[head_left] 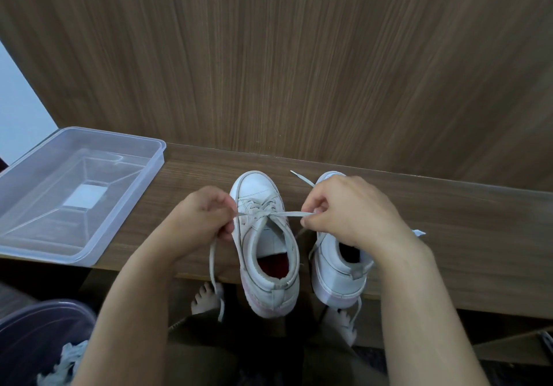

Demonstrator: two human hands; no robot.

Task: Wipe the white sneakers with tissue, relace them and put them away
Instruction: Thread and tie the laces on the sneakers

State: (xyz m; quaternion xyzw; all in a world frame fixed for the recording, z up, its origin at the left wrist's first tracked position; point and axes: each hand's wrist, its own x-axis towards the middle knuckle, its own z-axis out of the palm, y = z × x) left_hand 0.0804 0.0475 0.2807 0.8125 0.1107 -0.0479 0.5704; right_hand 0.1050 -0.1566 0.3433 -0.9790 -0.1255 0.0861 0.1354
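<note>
step in hand: relacing. both hands work the lace (294,214) of the left sneaker (264,245), which stands on the wooden shelf (449,236) with its toe toward the far panel and its heel overhanging the near edge. the left hand (203,221) has its fingers curled round one run of the lace at the left side of the shoe; the free end drops from that hand past the shelf edge. the right hand (344,212) pinches the other run between thumb and curled fingers, just right of the eyelets. the two runs are drawn taut to either side across the upper eyelets, and crossed lacing shows nearer the toe.

the right sneaker (338,269) stands just beside the first, on the right, partly hidden under the right hand. loose lace ends lie about it, one far of the toe and one hanging at the heel, so it appears not yet fully laced; how far cannot be told.

a clear plastic box (89,248) sits open on the left end of the shelf, well apart from the shoes. crumpled tissue (64,361) lies in a dark bin (45,325) at the near left, which suggests wiping is done.

next move, by judgement: keep even tension on both runs, then cross or tie them. both ends must stay held, or the lacing will slacken.
</note>
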